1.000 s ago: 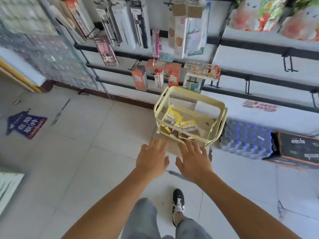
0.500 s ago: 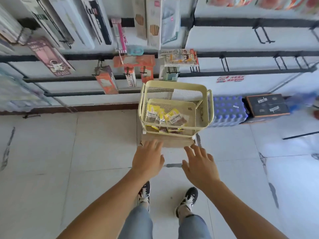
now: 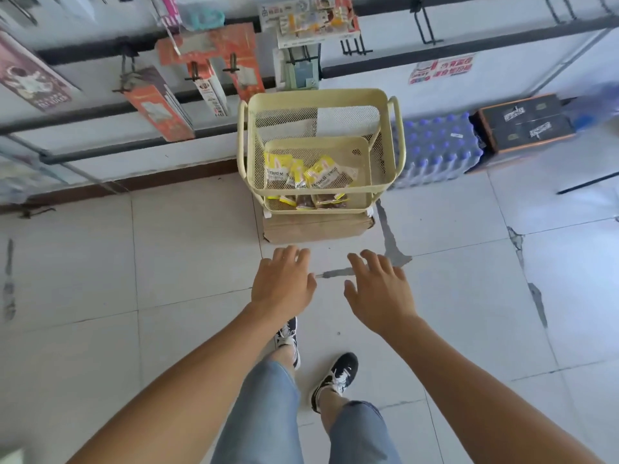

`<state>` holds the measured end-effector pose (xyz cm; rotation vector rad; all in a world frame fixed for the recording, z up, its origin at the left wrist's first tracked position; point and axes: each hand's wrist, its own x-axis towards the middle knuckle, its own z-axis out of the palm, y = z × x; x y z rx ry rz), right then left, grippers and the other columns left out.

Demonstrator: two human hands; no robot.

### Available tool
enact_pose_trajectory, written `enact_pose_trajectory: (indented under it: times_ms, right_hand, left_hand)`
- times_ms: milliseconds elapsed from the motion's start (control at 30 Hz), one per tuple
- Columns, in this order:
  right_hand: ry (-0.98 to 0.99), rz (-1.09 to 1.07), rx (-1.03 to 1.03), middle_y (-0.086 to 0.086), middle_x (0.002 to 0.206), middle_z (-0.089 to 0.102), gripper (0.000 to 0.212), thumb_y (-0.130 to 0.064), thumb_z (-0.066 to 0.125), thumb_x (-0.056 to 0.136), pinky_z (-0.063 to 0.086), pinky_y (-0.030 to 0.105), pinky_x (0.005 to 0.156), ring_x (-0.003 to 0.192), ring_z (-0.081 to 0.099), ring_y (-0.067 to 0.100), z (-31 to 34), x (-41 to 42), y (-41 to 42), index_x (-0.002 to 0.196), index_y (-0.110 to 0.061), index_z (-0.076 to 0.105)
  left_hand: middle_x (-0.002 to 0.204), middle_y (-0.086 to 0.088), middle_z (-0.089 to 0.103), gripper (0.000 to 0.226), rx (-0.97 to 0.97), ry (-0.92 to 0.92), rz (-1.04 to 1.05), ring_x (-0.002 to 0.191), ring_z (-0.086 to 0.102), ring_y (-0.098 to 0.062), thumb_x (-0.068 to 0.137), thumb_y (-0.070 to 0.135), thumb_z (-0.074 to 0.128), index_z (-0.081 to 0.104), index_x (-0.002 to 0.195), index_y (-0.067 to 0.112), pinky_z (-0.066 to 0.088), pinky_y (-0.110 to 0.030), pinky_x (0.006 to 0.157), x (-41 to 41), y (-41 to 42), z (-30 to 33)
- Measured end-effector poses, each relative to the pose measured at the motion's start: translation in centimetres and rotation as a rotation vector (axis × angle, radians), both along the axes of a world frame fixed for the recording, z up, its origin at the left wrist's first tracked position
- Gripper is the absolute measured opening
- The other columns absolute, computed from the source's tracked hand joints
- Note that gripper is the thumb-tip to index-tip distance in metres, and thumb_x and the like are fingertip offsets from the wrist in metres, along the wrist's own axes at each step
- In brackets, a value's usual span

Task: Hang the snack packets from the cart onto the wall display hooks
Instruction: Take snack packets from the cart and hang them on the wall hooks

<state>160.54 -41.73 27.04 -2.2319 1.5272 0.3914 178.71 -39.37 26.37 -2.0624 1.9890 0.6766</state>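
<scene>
A small retail shop: black rails with wall display hooks carry hanging packaged goods against a white wall. On the tiled floor sit a shrink-wrapped pack of bottled water, a carton, and a mesh cart holding what look like snack packets.

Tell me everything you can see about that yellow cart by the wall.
The yellow cart is pale yellow, seemingly metal, with solid rims, mesh walls and rounded corner posts. Two stacked trays show: the upper looks empty, and the lower one holds yellow snack packets. It stands upright on the tiled floor beside the wall display, with a brown cardboard box beneath or in front of its base and a pack of water bottles beside it. Neither hand touches it.
</scene>
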Motion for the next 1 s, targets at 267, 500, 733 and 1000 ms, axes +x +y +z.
enact_pose_trajectory:
  times_ms: [267, 500, 733, 1000]
  right_hand:
    - [0.0, -0.056, 0.029, 0.006, 0.15, 0.039, 0.052, -0.039, 0.042, 0.1, 0.036, 0.044, 0.104, 0.136, 0.038, 0.028, -6.1, -3.3, 1.2, 0.147, -0.018, 0.033]
    - [0.015, -0.15, 0.032, 0.006, 0.152, 0.038, 0.056, -0.041, 0.043, 0.1, 0.035, 0.047, 0.107, 0.137, 0.038, 0.029, -14.7, -1.4, -0.9, 0.15, -0.019, 0.031]
    - [-0.079, -0.117, -0.118, 0.007, 0.149, 0.042, 0.055, -0.041, 0.047, 0.098, 0.039, 0.05, 0.106, 0.135, 0.041, 0.03, -25.9, 1.0, -5.5, 0.147, -0.018, 0.036]
    - [-0.228, -0.114, -0.424, 0.01, 0.141, 0.052, 0.054, -0.04, 0.055, 0.094, 0.045, 0.049, 0.098, 0.126, 0.051, 0.034, -40.2, 1.2, -9.8, 0.141, -0.015, 0.046]
  left_hand:
    - [0.138, -0.003, 0.05, 0.045, 0.008, 0.018, -0.013, 0.124, 0.046, -0.027, 0.1, 0.037, 0.044, 0.044, 0.14, 0.018, 0.043, -0.041, 0.092, -3.1, 0.9, -6.3]
    - [0.136, -0.004, 0.052, 0.042, -0.023, 0.041, -0.056, 0.122, 0.048, -0.026, 0.099, 0.036, 0.044, 0.046, 0.137, 0.017, 0.044, -0.04, 0.09, -1.0, -3.1, -14.3]
    - [0.135, -0.003, 0.055, 0.043, -0.167, 0.064, -0.027, 0.12, 0.051, -0.026, 0.097, 0.036, 0.049, 0.049, 0.137, 0.018, 0.046, -0.04, 0.087, 0.1, -6.9, -25.1]
    - [0.127, -0.01, 0.059, 0.043, -0.451, 0.047, -0.052, 0.114, 0.056, -0.032, 0.093, 0.032, 0.058, 0.056, 0.131, 0.012, 0.051, -0.045, 0.081, 1.3, -11.4, -37.3]
